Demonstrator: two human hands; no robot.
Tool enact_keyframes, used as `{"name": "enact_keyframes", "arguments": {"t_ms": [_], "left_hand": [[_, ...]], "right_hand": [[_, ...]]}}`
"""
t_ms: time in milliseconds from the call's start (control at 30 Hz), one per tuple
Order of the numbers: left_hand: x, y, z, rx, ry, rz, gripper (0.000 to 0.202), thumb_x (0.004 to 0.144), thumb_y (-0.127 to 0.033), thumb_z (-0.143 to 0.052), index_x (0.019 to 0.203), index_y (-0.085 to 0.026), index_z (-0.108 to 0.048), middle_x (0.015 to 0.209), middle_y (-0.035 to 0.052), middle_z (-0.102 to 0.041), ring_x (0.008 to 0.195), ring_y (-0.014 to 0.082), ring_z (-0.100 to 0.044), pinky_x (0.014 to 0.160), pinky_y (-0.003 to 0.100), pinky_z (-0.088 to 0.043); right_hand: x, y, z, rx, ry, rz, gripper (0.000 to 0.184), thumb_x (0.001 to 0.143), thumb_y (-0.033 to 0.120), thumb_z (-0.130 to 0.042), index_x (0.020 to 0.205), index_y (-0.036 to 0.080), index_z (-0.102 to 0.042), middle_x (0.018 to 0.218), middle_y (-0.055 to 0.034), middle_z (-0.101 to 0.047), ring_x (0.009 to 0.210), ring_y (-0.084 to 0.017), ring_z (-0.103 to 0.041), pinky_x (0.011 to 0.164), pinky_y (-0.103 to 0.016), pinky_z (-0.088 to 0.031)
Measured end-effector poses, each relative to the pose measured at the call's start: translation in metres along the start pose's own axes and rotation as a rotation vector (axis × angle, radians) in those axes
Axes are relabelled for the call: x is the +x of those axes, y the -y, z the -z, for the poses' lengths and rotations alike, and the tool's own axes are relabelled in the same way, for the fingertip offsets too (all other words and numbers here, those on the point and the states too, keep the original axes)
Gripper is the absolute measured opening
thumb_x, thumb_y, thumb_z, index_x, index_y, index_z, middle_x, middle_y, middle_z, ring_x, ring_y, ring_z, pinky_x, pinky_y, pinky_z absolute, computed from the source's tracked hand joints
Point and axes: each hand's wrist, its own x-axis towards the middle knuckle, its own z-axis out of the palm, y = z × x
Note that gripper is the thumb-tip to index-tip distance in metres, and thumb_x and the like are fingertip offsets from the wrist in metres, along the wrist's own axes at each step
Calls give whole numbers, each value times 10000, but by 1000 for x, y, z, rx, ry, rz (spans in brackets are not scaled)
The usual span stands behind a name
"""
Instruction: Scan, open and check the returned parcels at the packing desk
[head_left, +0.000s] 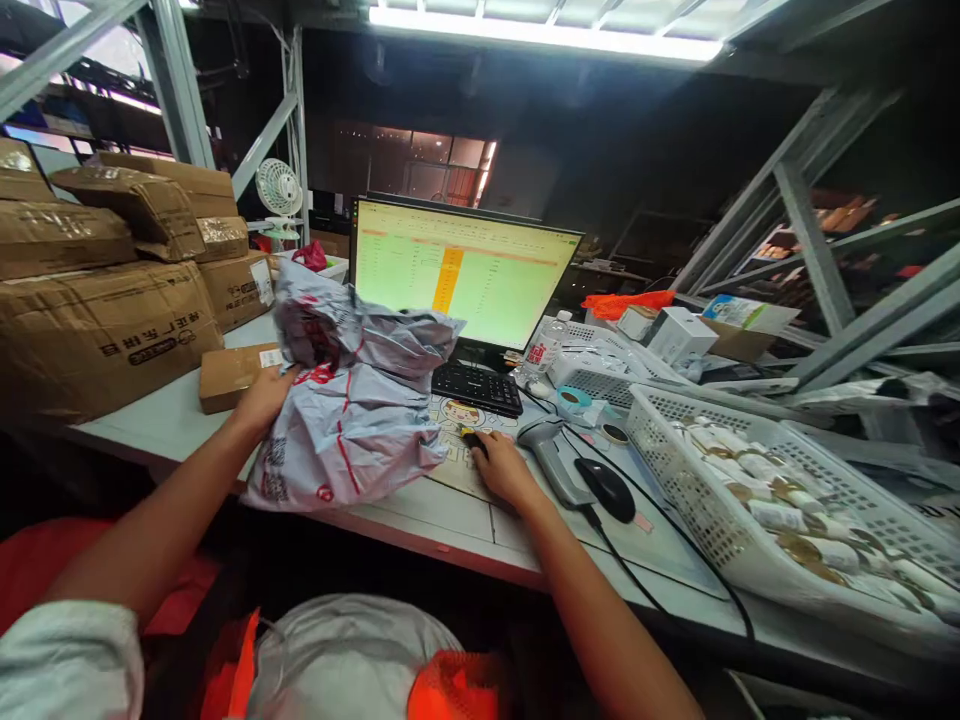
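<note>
My left hand (266, 395) is closed on the left edge of a crumpled grey plastic mailing bag (367, 430) with red print. The bag stands bunched up at the front of the desk, and its upper part folds over in front of the monitor. On the printed desk mat (456, 465), my right hand (501, 466) is closed around a small black-and-yellow tool (472, 438). Most of that tool is covered by the fingers, so its kind cannot be made out. Just right of this hand lies a grey barcode scanner (551, 455), with a black mouse (606, 488) beside it.
Behind the bag stand a black keyboard (480, 388) and a lit monitor (502, 275). Cardboard boxes (112, 335) are stacked at left, near a small flat box (232, 375). A white basket (675, 500) of small bottles or jars occupies the right. Cables cross the mat.
</note>
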Motion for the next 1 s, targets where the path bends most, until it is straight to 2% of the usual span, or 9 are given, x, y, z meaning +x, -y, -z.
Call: {"name": "enact_keyframes", "arguments": {"t_ms": [100,200,300,367,467,667,800,900,1000], "left_hand": [[11,13,-22,-65,138,163,414,973,-492,-524,983,-118,-703,873,158,-761,828,288,-717,734,381,-570],[13,19,-29,87,-47,164,478,913,-381,-633,1302,-104,-618,1236,241,-708,1128,369,-682,960,480,-531],[8,19,-30,306,-196,-36,583,963,-385,-575,1480,-124,-510,1452,215,-594,1341,344,-570,1131,456,-442],[2,17,-34,410,-49,-154,512,987,-413,-546,1406,-126,-609,1402,188,-641,1314,332,-592,1117,428,-458],[-8,13,-46,474,158,-195,365,994,-386,-551,1211,-165,-745,1251,148,-732,1194,332,-664,1015,409,-501],[-31,-5,-54,395,-125,-304,371,1077,-377,-409,1149,-193,-723,1066,107,-775,985,270,-721,800,314,-468],[-43,-16,-52,393,-143,-369,404,1093,-383,-340,1113,-180,-689,906,93,-758,851,227,-715,700,277,-414],[-49,-10,-43,371,-106,-379,407,1085,-393,-319,1064,-188,-671,789,69,-722,741,215,-689,657,280,-383],[-48,6,-26,326,-102,-305,411,1070,-402,-314,1006,-188,-660,754,65,-695,694,224,-664,642,299,-367]], "right_hand": [[2,-6,-4,70,-70,-6,514,1051,294,-357,1496,101,-526,1342,-185,-602,1203,-296,-600,1031,-372,-463],[6,-14,-7,161,-156,7,534,1046,300,-318,1498,100,-519,1313,-187,-607,1164,-290,-620,1023,-393,-483],[9,-15,-4,246,-227,62,532,1023,305,-334,1452,86,-560,1254,-190,-633,1144,-288,-625,1046,-413,-481],[10,-6,4,283,-270,117,528,1012,321,-356,1426,91,-588,1228,-190,-647,1132,-294,-629,1032,-423,-491],[6,21,28,327,-313,245,501,1013,348,-395,1405,130,-619,1235,-170,-656,1123,-284,-641,994,-406,-509],[-12,106,60,281,-174,582,416,1020,312,-454,1370,211,-658,1165,-101,-676,996,-223,-659,898,-343,-521],[-11,140,57,105,-115,646,409,1026,306,-459,1378,216,-648,1187,-105,-667,941,-215,-651,821,-323,-520],[0,115,59,-17,-193,515,422,1025,301,-462,1407,231,-628,1210,-110,-660,986,-227,-642,832,-312,-506],[13,56,65,-123,-244,190,440,1016,294,-454,1408,203,-631,1229,-131,-654,1006,-257,-644,816,-328,-499]]}}
